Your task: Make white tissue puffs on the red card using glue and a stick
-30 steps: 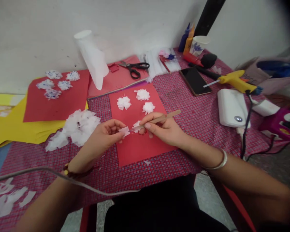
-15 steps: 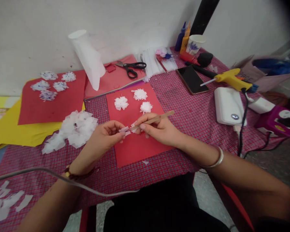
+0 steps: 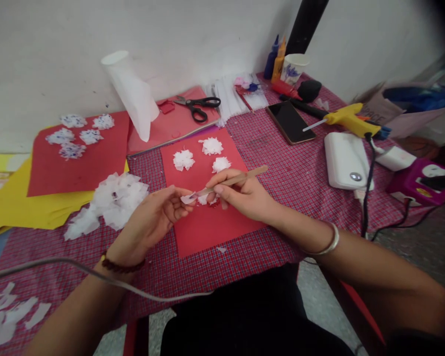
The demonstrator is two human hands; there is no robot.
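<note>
- Your right hand (image 3: 250, 197) has its fingers closed around the wooden stick (image 3: 255, 172), tip at the paper scrap (image 3: 187, 199).
- Your left hand (image 3: 157, 211), fingers curled, pinches that scrap above the red sheet (image 3: 207, 230).

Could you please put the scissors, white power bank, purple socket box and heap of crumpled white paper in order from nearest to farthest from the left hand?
From the left hand:
1. Heap of crumpled white paper, just left
2. Scissors, toward the wall
3. White power bank, right
4. Purple socket box, far right
</note>
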